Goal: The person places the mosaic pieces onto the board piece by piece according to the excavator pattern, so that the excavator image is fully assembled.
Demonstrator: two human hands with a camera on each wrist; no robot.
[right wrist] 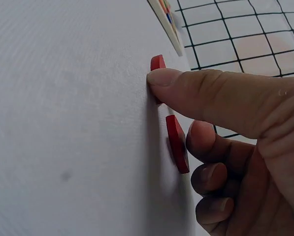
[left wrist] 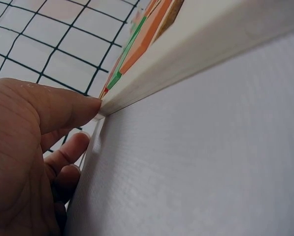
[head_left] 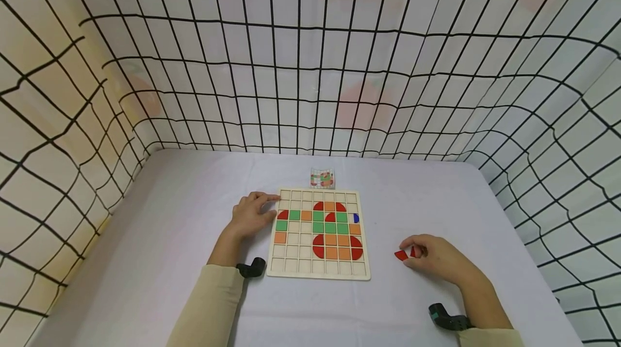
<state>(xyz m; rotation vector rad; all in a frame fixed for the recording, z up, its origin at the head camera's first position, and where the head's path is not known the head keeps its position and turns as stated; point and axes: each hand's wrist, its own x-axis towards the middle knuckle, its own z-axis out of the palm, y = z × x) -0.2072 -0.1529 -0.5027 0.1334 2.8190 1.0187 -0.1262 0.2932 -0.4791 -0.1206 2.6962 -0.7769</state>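
Note:
A pale square grid board (head_left: pixel 317 276) lies on the table, holding green squares (head_left: pixel 330 227), orange squares (head_left: pixel 331 253) and red quarter-round pieces (head_left: pixel 356 253). My left hand (head_left: pixel 249 215) rests at the board's left side, index finger reaching its upper corner. In the left wrist view, the thumb (left wrist: pixel 70 109) touches the board's side edge. Right of the board, my right hand (head_left: pixel 434 256) pinches a red quarter-round piece (head_left: pixel 401 255) between thumb and index finger. A second red piece (right wrist: pixel 177 144) sits beside its curled middle finger. The thumb partly hides the pinched piece.
Behind the board's far edge stands a small pattern card (head_left: pixel 322 178). A blue half-round piece (head_left: pixel 356 218) lies in a right-edge cell. Black wire mesh (head_left: pixel 315 72) encloses the white-covered table (head_left: pixel 417 191) at the back and both sides.

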